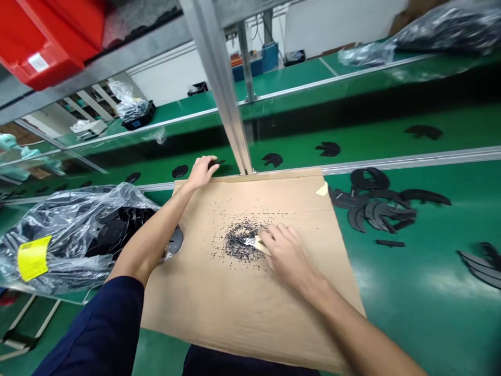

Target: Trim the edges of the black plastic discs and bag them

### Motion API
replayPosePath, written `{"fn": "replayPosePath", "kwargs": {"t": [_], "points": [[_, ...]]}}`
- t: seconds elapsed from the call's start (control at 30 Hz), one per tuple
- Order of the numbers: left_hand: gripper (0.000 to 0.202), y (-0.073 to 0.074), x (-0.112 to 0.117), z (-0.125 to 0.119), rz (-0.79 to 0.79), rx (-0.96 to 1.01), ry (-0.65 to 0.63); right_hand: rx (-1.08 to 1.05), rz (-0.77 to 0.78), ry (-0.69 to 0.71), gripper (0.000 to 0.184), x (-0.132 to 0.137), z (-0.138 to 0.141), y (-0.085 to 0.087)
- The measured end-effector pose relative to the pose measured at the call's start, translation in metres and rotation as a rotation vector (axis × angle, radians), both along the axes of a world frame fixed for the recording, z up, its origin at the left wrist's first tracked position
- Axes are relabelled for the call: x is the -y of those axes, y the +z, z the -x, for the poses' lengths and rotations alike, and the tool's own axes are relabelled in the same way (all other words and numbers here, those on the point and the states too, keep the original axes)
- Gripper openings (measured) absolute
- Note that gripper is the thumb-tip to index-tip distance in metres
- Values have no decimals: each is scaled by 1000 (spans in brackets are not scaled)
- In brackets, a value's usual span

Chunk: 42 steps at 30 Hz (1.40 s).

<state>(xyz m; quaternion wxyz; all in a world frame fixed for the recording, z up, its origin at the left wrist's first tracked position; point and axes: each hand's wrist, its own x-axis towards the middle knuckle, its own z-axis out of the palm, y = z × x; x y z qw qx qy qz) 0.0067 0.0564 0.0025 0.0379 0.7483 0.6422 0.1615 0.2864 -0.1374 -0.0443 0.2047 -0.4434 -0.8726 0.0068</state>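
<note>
Gripping nippers (250,242), my right hand (287,253) sits over cardboard (199,303) presumably catching those black scraps (235,238); whether my left hand (201,171) grips, I can't tell.

Bright red plastic bin (64,55), white label (38,62) on its side, sits on grey metal shelf (148,44), upper left; silver aluminium post (219,78) slants at centre. On far green worktop (309,78): low black tray (143,119) bearing clear plastic bag (127,102), small white box (92,129) nearby, clear plastic-wrapped bundle (450,28) at right. Pale tubular frame (48,318) stands lower left.
</note>
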Motion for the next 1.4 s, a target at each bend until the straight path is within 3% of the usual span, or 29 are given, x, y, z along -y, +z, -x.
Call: {"fn": "replayPosePath", "kwargs": {"t": [0.1, 0.2, 0.3, 0.37, 0.4, 0.53, 0.67, 0.77, 0.9, 1.0, 1.07, 1.13, 1.2, 1.3, 1.4], "points": [[24, 4, -9, -13, 64, -68, -25, 1, 11, -28, 20, 2, -3, 2], [20, 15, 11, -33, 92, -131, -113, -4, -3, -55, 18, 3, -7, 2], [26, 25, 32, -70, 152, -166, -333, -7, -15, -53, 20, 4, -7, 1], [28, 25, 35, -107, 155, -303, -487, -5, -9, -39, 21, 5, -6, 0], [26, 23, 31, -126, 120, -398, -448, -2, -2, -29, 20, 5, -6, -1], [28, 9, -3, -184, 119, -401, -268, 22, 47, 10, 20, 6, -5, -1], [33, 9, -20, -195, 116, -306, -205, -24, 75, -1, 20, 6, -6, 0], [28, 18, -4, -179, 66, -206, -263, -205, 28, -78, 33, 4, -6, -1], [17, 19, 50, -139, 40, 120, -408, -492, -168, -154, 50, -2, -9, 0], [13, 9, 104, -108, 191, 492, -562, -586, -208, -98, 39, -6, -9, 3], [14, 5, 135, -87, 339, 547, -614, -587, -130, 34, 25, -7, -6, 5], [16, 6, 157, -62, 399, 446, -620, -662, 21, 81, 16, -8, -1, 7], [19, 12, 170, -29, 372, 199, -557, -744, 179, 62, 12, -8, 5, 7], [18, 19, 180, 30, 347, -297, -219, -822, 346, -58, 20, -8, 10, 5], [14, 14, 186, 76, 375, -528, 78, -861, 430, -177, 31, -11, 11, 2]]}}
